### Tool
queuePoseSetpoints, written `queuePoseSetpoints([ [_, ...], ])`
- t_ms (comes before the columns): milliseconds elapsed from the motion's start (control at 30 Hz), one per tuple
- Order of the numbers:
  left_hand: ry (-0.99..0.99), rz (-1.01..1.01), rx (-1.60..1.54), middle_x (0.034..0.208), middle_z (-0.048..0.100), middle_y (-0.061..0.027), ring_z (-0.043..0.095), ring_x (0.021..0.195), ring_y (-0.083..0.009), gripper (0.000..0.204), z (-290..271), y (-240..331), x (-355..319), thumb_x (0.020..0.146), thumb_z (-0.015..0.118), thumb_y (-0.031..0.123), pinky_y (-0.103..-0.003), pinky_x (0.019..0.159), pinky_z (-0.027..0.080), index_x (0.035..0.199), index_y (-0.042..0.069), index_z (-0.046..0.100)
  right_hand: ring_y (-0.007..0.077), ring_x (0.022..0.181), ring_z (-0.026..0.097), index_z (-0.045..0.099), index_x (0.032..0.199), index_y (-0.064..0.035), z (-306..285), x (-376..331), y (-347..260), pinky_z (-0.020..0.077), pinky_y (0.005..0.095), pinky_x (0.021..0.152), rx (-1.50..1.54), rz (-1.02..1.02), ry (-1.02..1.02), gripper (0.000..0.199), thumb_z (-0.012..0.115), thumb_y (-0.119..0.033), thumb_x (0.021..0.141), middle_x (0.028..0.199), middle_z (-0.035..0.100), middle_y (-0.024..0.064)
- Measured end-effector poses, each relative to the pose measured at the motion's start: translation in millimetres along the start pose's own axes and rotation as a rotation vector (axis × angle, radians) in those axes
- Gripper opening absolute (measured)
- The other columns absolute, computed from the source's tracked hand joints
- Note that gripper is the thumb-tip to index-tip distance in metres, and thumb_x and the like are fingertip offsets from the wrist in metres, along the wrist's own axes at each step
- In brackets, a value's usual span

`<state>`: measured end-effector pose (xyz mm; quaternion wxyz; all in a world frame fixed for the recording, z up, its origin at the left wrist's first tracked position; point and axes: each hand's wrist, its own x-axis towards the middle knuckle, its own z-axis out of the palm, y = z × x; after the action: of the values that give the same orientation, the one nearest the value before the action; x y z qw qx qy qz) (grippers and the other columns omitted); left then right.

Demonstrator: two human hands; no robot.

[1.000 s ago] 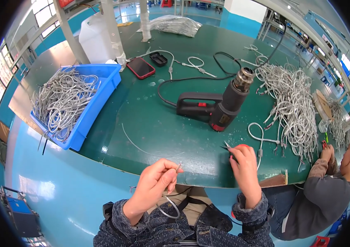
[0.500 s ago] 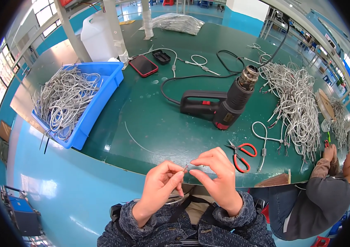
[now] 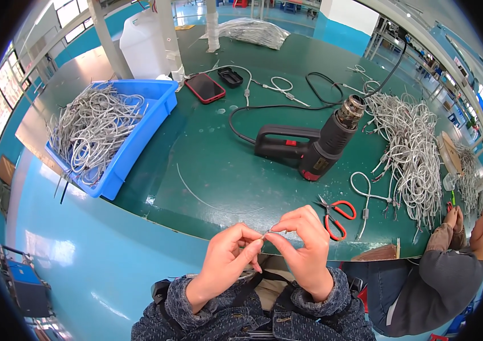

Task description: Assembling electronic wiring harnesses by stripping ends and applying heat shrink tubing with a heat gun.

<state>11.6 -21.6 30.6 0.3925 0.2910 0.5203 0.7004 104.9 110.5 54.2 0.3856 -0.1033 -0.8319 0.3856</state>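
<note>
Close to the table's near edge, my left hand [image 3: 227,253] pinches the end of a thin grey cable [image 3: 265,234] between thumb and fingers. My right hand [image 3: 305,244] meets it from the other side, its thumb and forefinger closed on the cable's fine wire ends. The fingertips nearly touch, and most of the cable is hidden by the left hand. Beside my right hand lie red-handled snips [image 3: 328,211] with their blades pointing away to the left. Farther off, a black heat gun [image 3: 322,150] stands on the green table [image 3: 224,176], nozzle up.
A blue bin [image 3: 133,149] full of grey cables stands at the left edge. At the right is a large cable pile [image 3: 412,153], with a single looped cable [image 3: 365,211] nearer. A thin clear strand [image 3: 219,210] and a phone [image 3: 205,88] lie on the table. A co-worker [image 3: 452,273] sits at right.
My right thumb and forefinger, apart before, have closed on the wire ends at the left fingertips. The whole view has shifted slightly.
</note>
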Motion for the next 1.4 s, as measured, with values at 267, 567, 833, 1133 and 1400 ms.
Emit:
queuePoseSetpoints([
  [267, 0.001, 0.006, 0.012, 0.084, 0.053, -0.0051, 0.059, 0.066, -0.0097, 0.008, 1.6, 0.1, -1.1, 0.093, 0.054, 0.003, -0.025, 0.056, 0.055, 0.094, -0.005, 0.053, 0.0193, 0.072, 0.055, 0.062, 0.075, -0.0008, -3.2, -0.6, -0.4, 0.0423, 0.0293, 0.062, 0.065, 0.105, -0.043, 0.016, 0.075, 0.000, 0.066, 0.076, 0.061, 0.0070],
  [567, -0.036, -0.005, 0.042, 0.086, 0.050, -0.0069, 0.060, 0.067, -0.0118, 0.004, 0.2, 2.8, -2.6, 0.093, 0.051, -0.001, -0.028, 0.056, 0.057, 0.094, -0.005, 0.052, 0.0195, 0.071, 0.054, 0.061, 0.077, -0.0017, -5.4, -2.7, 7.3, 0.0425, 0.0287, 0.062, 0.207, 0.100, -0.103, 0.016, 0.073, 0.003, 0.067, 0.077, 0.060, 0.0069],
  [833, -0.105, -0.174, -0.388, 0.081, 0.053, -0.0059, 0.057, 0.067, -0.0092, 0.014, 1.3, 6.1, -5.4, 0.096, 0.052, 0.009, -0.027, 0.057, 0.056, 0.099, -0.005, 0.052, 0.0232, 0.069, 0.055, 0.062, 0.080, -0.0034, -0.2, -14.4, 13.7, 0.0434, 0.0313, 0.059, -0.051, -0.365, 0.146, 0.020, 0.075, 0.001, 0.066, 0.080, 0.060, 0.0072],
  [1133, 0.019, 0.037, -0.091, 0.081, 0.053, -0.0062, 0.057, 0.069, -0.0092, 0.010, 6.5, 2.8, -8.1, 0.094, 0.053, 0.005, -0.027, 0.058, 0.057, 0.097, -0.005, 0.052, 0.0236, 0.071, 0.055, 0.061, 0.084, -0.0032, 5.5, -10.2, 8.2, 0.0439, 0.0316, 0.061, -0.045, -0.209, 0.101, 0.025, 0.074, 0.003, 0.064, 0.080, 0.060, 0.0084],
  [1400, 0.039, 0.054, -0.024, 0.084, 0.052, -0.0069, 0.057, 0.069, -0.0103, 0.009, 9.6, 3.0, -5.6, 0.093, 0.053, 0.002, -0.027, 0.059, 0.057, 0.094, -0.007, 0.052, 0.0237, 0.068, 0.055, 0.063, 0.083, -0.0019, 3.8, -9.5, 8.8, 0.0436, 0.0331, 0.058, -0.067, -0.257, 0.109, 0.020, 0.073, 0.003, 0.065, 0.078, 0.060, 0.0088],
])
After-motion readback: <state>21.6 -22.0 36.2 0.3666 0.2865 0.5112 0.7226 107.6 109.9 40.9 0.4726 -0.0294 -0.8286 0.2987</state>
